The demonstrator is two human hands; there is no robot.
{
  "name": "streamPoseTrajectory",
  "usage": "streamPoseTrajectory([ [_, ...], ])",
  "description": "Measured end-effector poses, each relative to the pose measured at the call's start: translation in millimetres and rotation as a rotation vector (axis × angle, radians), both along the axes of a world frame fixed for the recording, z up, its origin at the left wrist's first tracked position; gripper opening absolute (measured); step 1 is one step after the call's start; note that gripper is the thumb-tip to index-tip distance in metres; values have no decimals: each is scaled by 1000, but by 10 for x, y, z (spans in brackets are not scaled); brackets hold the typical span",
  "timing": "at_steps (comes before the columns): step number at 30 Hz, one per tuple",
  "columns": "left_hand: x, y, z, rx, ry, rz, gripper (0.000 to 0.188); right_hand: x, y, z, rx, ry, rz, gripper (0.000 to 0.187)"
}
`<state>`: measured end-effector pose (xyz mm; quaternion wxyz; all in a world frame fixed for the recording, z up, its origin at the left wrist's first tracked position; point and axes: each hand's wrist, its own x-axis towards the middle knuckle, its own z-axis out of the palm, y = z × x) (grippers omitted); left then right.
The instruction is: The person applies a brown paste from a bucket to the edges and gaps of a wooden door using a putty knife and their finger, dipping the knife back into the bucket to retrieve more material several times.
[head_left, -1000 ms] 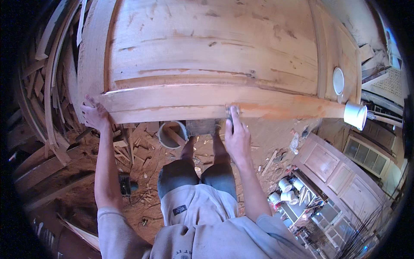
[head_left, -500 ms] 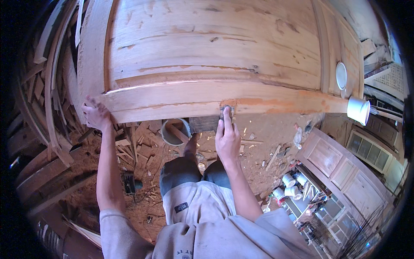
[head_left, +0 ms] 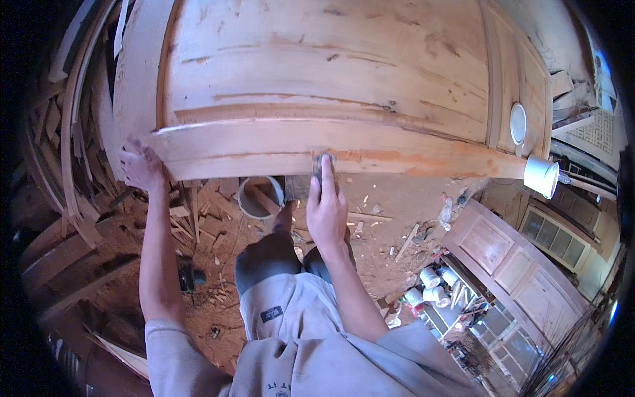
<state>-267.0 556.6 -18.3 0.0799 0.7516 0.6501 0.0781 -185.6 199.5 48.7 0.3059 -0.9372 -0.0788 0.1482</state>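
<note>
A large pale wooden panelled door [head_left: 251,142] lies in front of me, with orange-brown filler smeared along the right part of its near rail. My right hand [head_left: 327,213] is closed round a small putty knife [head_left: 324,160], its index finger stretched along the tool. The blade presses on the near rail, just left of the orange smear; the hand hides much of the tool. My left hand [head_left: 141,164] lies on the door's near left corner, fingers spread and slightly blurred.
A white tub [head_left: 542,176] and a round white lid [head_left: 518,124] are at the door's right end. Below the near edge stands a bucket [head_left: 262,197]. Scrap wood [head_left: 79,132] is piled at left. Another panelled door [head_left: 509,255] and several white tubs [head_left: 433,291] are at lower right.
My right hand has slid the putty knife to the left along the near rail. My left hand stays at the corner, its fingers now more spread. The whole view has shifted slightly.
</note>
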Motion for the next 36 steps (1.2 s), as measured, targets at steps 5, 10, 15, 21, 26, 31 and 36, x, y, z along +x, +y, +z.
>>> streamPoseTrajectory([
  [5, 41, -17, -39, 97, -57, 12, 84, -210, 46, -20, -51, 36, 0, 46],
  [10, 47, -55, 28, 73, -58, 44, 84, 7, 135, 451, -112, 159, 281, 44],
  [15, 65, -34, -45, 100, -90, -4, 85, 746, 25, 405, -418, 45, 662, 34],
  [21, 33, -41, -16, 104, -56, 37, 84, 1292, -550, 622, -583, 179, 889, 29],
  [26, 30, -54, -12, 82, -93, 4, 83, 1601, -1060, 793, -788, 294, 852, 29],
  [31, 60, -120, 27, 105, -52, 37, 82, 1103, -924, 851, -285, 243, 496, 39],
  [36, 97, -97, 111, 76, -127, 36, 85, 162, -118, 473, -139, 130, 323, 43],
])
